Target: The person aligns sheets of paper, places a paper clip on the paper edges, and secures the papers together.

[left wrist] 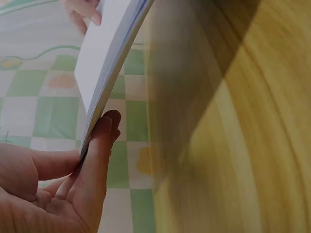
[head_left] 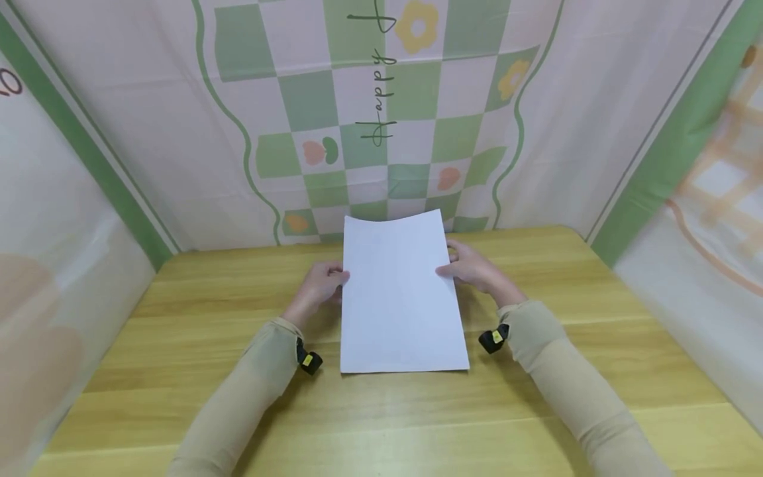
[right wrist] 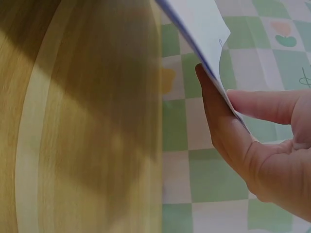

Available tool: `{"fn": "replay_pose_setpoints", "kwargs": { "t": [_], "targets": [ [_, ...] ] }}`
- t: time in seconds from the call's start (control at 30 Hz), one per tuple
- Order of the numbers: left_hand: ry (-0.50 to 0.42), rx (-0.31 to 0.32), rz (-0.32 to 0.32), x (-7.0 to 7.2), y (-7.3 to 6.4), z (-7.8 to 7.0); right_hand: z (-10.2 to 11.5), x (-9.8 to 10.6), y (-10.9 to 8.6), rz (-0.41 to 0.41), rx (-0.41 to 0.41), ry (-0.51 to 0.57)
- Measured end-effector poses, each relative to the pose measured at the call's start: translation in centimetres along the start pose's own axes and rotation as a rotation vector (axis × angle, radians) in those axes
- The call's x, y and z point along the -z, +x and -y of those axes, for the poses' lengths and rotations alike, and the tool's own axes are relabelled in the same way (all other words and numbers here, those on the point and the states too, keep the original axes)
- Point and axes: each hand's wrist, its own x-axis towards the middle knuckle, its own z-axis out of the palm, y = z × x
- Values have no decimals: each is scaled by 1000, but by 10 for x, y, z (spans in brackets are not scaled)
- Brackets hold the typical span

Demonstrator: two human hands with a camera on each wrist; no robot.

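Observation:
A stack of white paper [head_left: 398,298] is held between both hands above the wooden table, its far edge bowing down in the middle. My left hand [head_left: 324,283] pinches the left edge, thumb on top and fingers beneath. In the left wrist view, layered sheets show along the edge of the stack [left wrist: 109,80] beside the left hand [left wrist: 63,184]. My right hand [head_left: 467,265] pinches the opposite edge the same way. The right wrist view shows the right hand [right wrist: 262,141] with its thumb on the upper face of the paper [right wrist: 206,34] and its fingers extended under it.
The wooden table [head_left: 238,285] reaches back to a hanging cloth [head_left: 411,93] with green checks and flowers. More printed cloth hangs at the left side [head_left: 53,232] and right side [head_left: 709,199]. A small black camera is on each wrist, left [head_left: 310,362] and right [head_left: 492,340].

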Motion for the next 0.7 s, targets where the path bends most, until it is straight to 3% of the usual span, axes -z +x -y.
{"fn": "replay_pose_setpoints", "kwargs": {
  "t": [0.7],
  "targets": [
    [25, 88, -37, -5, 17, 3, -8, 4, 21, -15, -66, -77]
  ]
}}
